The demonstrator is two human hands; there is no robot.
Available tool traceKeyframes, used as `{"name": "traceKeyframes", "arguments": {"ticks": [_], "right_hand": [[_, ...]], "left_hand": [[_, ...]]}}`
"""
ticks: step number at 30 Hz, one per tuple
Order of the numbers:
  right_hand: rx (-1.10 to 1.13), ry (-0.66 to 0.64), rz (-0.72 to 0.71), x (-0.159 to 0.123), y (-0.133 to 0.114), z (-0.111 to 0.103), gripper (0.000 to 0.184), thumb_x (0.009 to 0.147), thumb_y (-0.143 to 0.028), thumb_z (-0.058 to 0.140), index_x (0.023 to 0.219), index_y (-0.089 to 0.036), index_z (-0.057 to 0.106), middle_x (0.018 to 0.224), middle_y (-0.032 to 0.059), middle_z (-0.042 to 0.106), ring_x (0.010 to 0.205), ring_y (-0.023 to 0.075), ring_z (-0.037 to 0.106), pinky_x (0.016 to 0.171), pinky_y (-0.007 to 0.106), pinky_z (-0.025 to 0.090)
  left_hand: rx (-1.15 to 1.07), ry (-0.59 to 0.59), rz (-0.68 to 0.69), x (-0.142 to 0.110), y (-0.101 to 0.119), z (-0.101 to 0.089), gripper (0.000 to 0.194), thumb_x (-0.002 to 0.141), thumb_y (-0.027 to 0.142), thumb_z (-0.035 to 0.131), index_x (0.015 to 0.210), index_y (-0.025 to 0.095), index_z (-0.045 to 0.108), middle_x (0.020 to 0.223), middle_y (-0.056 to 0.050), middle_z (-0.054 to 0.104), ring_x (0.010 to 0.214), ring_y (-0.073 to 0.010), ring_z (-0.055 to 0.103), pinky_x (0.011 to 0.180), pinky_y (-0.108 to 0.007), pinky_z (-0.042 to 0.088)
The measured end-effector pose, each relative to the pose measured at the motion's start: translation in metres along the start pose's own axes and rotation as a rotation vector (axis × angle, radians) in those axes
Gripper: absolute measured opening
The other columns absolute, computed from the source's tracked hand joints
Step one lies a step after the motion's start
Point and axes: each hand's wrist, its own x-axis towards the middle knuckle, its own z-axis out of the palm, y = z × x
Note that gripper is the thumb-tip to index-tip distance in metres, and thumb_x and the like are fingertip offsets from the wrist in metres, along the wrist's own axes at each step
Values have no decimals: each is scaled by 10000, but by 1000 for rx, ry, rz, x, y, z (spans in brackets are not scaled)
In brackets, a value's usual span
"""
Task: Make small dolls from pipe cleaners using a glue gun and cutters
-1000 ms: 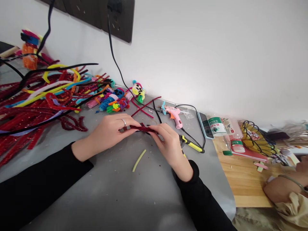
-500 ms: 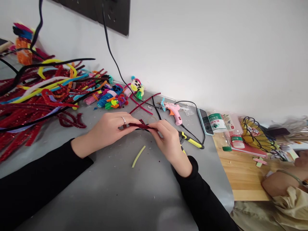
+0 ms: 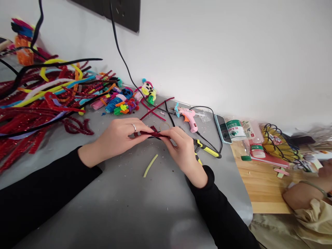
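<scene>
Between my hands is a dark red pipe cleaner piece, pinched at both ends above the grey table. My left hand, with a ring on one finger, is closed on its left part. The fingertips of my right hand grip the other end. Whether it is one strip or several pressed together I cannot make out. A short pale green pipe cleaner lies on the table just below. Yellow-handled pliers lie beside my right hand, partly hidden by it. Behind my hands, a longer red pipe cleaner rests on the table.
A pink glue gun with a cable lies at the back, near a phone and a plastic bottle. Pipe cleaners pile up at left, beside several small colourful figures. Another person's arm is at right.
My hands keep their pinch on the dark red piece, and its left end now shows less beyond my left fingers. The view has shifted slightly.
</scene>
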Motion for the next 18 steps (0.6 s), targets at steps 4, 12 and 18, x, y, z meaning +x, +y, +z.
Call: {"name": "traceKeyframes", "arguments": {"ticks": [4,12,18], "right_hand": [[-1,36,-27,1,-2,0,178,1090,-201,576,992,-204,725,820,43,703,770,180,642,680,293,505],[20,-7,26,-1,1,1,167,1096,-252,586,1110,-221,750,880,53,752,822,192,672,722,316,533],[28,1,-3,-2,1,1,199,1105,-259,568,1108,-206,760,875,61,757,820,189,685,722,319,553]], "left_hand": [[8,-17,-17,0,1,0,141,1031,284,672,1036,279,812,942,-32,841,827,-191,786,770,-298,635],[36,36,52,-1,-2,2,135,1036,232,682,1051,260,813,949,-22,847,818,-175,788,747,-265,622],[7,14,8,-1,-1,0,152,1031,243,686,1031,289,831,946,-23,851,827,-195,798,760,-290,629]]}}
